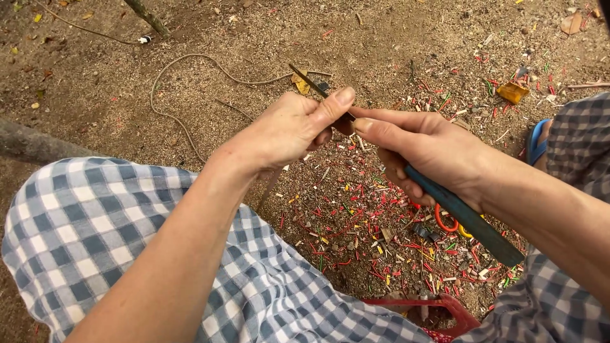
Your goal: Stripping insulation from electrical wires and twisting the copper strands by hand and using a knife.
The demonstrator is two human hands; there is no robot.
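Checked cloth (pixel 95 235) covers the knees; above it the left hand (pixel 289 130) pinches a thin strip (pixel 305 79), the right hand (pixel 422 149) grips a blue-handled knife (pixel 464 219) against it. Thumbs sit close: a slip could cut.

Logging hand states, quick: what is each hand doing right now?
Left hand: closed, pinching a thin strip under the thumb.
Right hand: closed around a knife with a dark blue handle, its blade end at the strip.
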